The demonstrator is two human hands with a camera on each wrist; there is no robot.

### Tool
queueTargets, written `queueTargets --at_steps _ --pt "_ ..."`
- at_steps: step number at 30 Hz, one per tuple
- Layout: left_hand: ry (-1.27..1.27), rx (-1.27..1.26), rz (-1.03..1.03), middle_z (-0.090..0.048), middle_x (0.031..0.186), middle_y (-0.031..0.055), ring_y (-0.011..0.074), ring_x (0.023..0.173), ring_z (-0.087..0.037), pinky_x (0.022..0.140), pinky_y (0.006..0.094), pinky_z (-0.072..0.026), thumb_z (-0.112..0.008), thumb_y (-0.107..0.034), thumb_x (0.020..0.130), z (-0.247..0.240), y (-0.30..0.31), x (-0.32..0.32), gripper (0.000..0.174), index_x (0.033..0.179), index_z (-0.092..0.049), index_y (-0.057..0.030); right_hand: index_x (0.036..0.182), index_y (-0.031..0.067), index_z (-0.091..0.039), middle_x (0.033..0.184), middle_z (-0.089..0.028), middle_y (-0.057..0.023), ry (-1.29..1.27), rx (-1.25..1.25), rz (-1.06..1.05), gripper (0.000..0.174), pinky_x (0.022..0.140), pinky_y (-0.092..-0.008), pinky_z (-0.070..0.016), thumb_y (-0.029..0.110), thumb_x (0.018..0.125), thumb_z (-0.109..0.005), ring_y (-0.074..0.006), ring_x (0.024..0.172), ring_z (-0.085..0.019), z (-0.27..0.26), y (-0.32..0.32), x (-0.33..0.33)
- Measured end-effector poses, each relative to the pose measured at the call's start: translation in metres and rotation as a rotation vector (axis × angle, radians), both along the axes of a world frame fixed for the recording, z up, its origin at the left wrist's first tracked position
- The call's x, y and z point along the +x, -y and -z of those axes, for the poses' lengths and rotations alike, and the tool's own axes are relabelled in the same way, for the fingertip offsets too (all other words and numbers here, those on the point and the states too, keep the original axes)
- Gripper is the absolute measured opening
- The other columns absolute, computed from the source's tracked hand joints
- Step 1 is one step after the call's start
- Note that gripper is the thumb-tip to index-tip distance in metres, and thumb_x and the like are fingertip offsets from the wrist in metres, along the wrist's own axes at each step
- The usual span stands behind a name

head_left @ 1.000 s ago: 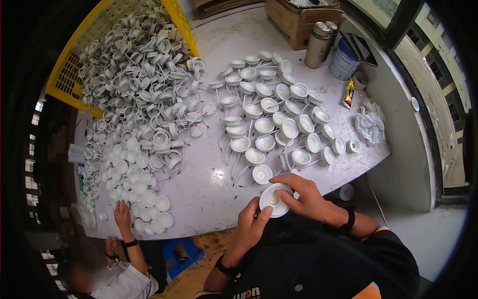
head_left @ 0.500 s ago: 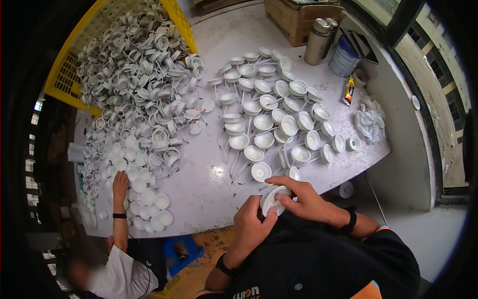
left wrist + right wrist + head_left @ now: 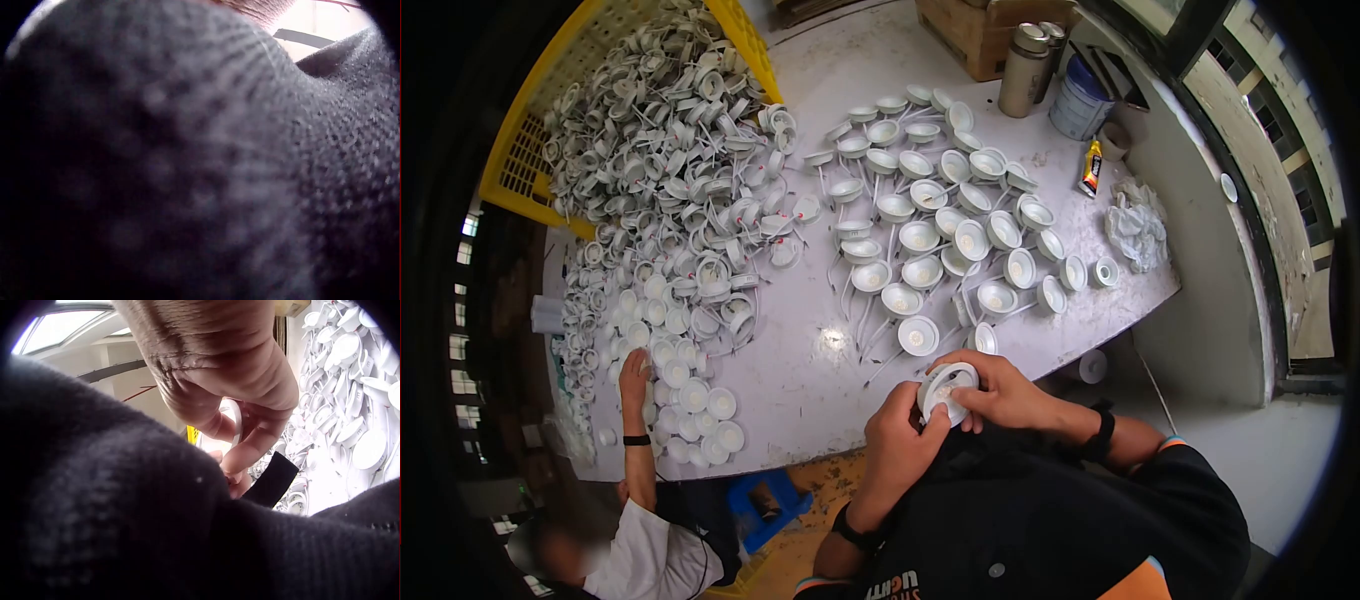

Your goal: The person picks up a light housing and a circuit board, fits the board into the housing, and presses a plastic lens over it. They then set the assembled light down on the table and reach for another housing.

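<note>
A white round LED downlight [image 3: 949, 384] is held between both hands at the table's front edge, its open front facing up at a tilt. My left hand [image 3: 897, 440] grips its left side, the thumb on the near rim. From the right, my right hand [image 3: 998, 392] holds the far rim, with its thumb reaching into the face. In the right wrist view the right hand [image 3: 219, 369] curls its fingers round the downlight's white rim [image 3: 236, 422]. Dark fabric [image 3: 187, 162] covers most of the left wrist view, hiding the left hand's work there.
Several finished-looking downlights [image 3: 918, 336] stand on the table just beyond the hands. Left lies a heap of white lamp housings [image 3: 670, 150] by a yellow crate [image 3: 515, 160]. Another person's hand [image 3: 634, 380] touches white discs [image 3: 721, 403]. Bottle [image 3: 1025, 70], tin [image 3: 1080, 105] and glue tube [image 3: 1091, 168] stand back right.
The downlight has tilted in my hands, and my right fingers have moved round its far rim. The other person's hand has shifted farther back over the discs. The head view has shifted slightly.
</note>
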State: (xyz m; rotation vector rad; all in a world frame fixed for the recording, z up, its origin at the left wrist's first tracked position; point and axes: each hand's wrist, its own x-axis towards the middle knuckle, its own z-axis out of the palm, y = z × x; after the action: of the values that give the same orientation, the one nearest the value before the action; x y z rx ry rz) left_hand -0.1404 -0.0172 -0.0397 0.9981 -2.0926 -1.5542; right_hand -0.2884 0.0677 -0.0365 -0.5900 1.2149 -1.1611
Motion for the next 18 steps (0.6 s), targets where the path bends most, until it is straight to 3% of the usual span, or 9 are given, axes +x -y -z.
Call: queueTargets --at_steps 4,7,9,12,16,18 --pt "0.023 0.021 0.001 -0.058 0.068 0.011 0.017 0.056 -0.056 0.052 0.0292 -0.0439 -0.063 -0.013 0.076 -0.006 0.005 -0.002 0.019 0.087 -0.055 -0.0002 0.123 0.0015 -0.042 0.086 -0.058 -0.008 0.059 0.003 0.019 0.037 0.05 -0.0211 -0.0489 0.003 0.086 -0.046 -0.0086 0.056 -0.056 0.002 -0.001 0.0" --pt "0.013 0.078 -0.006 -0.058 0.068 0.0115 0.0154 0.057 -0.056 0.053 0.0282 -0.0436 -0.062 -0.013 0.077 -0.003 0.007 0.0 0.019 0.087 -0.054 0.0007 0.123 0.001 -0.044 0.091 -0.059 -0.0081 0.054 -0.014 0.036 0.036 0.056 -0.023 -0.0495 0.004 0.086 -0.048 -0.0107 0.063 -0.057 0.002 0.004 0.001" --pt "-0.004 0.097 -0.003 -0.058 0.068 0.012 0.0149 0.057 -0.056 0.053 0.0279 -0.0435 -0.061 -0.013 0.078 -0.003 0.007 0.0 0.019 0.087 -0.054 0.0014 0.121 0.0008 -0.047 0.095 -0.06 -0.0074 -0.205 -0.177 0.123 0.034 0.066 -0.0256 -0.0482 0.007 0.087 -0.05 -0.0136 0.073 -0.059 0.004 0.004 0.004" --pt "0.0 0.128 0.025 -0.059 0.07 0.0132 0.0158 0.059 -0.056 0.055 0.0283 -0.0439 -0.06 -0.013 0.08 -0.006 0.008 0.0 0.019 0.088 -0.054 0.0023 0.119 0.0006 -0.048 0.097 -0.06 -0.0087 -0.281 -0.175 0.104 0.033 0.075 -0.0273 -0.0457 0.011 0.088 -0.051 -0.0175 0.083 -0.059 0.007 0.002 0.0" --pt "-0.014 0.092 0.08 -0.06 0.076 0.0158 0.0218 0.067 -0.06 0.061 0.0323 -0.0454 -0.055 -0.015 0.083 -0.01 0.007 -0.003 0.02 0.093 -0.053 0.0026 0.12 0.002 -0.048 0.096 -0.061 -0.0119 -0.486 -0.135 -0.007 0.034 0.074 -0.0278 -0.0456 0.013 0.088 -0.052 -0.0188 0.082 -0.059 -0.007 0.004 -0.002" --pt "-0.027 0.101 0.081 -0.06 0.078 0.0167 0.024 0.07 -0.06 0.063 0.0339 -0.0455 -0.052 -0.016 0.084 -0.009 0.007 -0.002 0.022 0.095 -0.052 0.0027 0.121 0.0036 -0.047 0.095 -0.061 -0.0148 -0.539 -0.286 0.069 0.036 0.073 -0.0299 -0.0457 0.014 0.088 -0.052 -0.0209 0.08 -0.059 -0.003 0.004 0.003"
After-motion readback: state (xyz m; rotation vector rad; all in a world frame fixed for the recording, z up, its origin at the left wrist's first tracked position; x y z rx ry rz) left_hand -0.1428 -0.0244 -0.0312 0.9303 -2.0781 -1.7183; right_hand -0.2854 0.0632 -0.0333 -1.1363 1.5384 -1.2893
